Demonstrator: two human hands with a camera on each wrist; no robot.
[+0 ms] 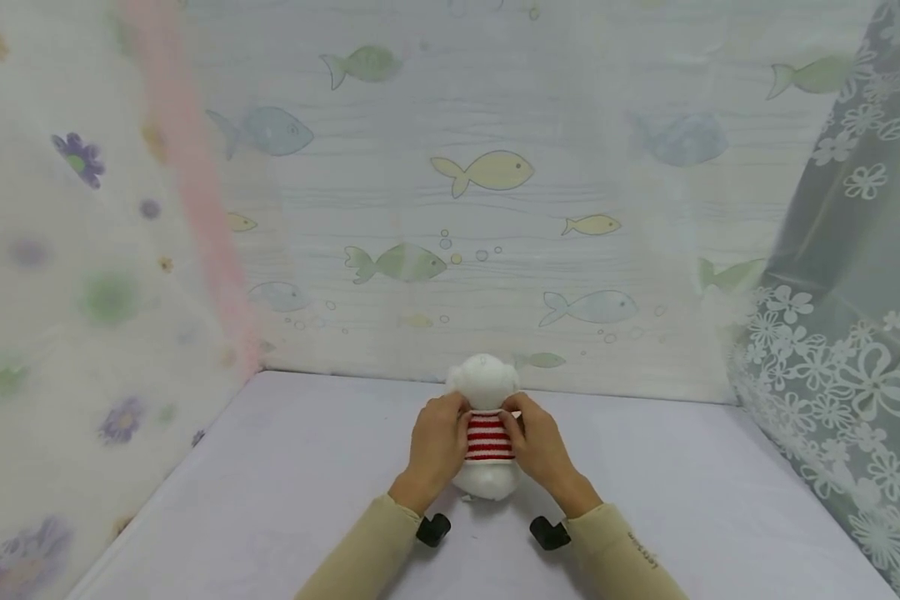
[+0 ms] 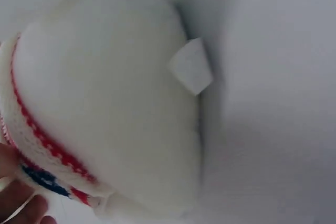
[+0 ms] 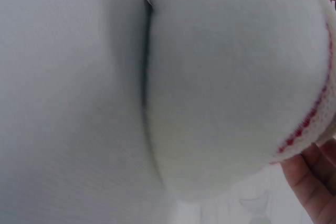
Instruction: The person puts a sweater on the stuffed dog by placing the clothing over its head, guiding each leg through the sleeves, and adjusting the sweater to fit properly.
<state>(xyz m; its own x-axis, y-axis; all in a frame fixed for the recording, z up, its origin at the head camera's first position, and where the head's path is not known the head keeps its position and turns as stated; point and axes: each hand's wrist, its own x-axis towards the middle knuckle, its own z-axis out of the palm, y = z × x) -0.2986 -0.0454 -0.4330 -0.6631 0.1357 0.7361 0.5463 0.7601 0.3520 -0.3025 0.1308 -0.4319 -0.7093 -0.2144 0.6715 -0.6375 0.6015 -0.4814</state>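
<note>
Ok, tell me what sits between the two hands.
In the head view, the white plush toy in its red-striped sweater fills the gap between the left hand and right hand; both grip it.

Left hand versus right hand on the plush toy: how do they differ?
The left hand grips the left side of the plush toy; the right hand grips the right side. Only the right sleeve shows small lettering; the left sleeve looks plain. Both pinch the striped sweater.

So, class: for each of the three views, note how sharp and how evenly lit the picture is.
Head view: soft even light, faint shadows, plush toy sharp, curtains bowed at the edges. Left wrist view: toy too close, blurred. Right wrist view: same blur, dark shadow line beside the toy.
</note>
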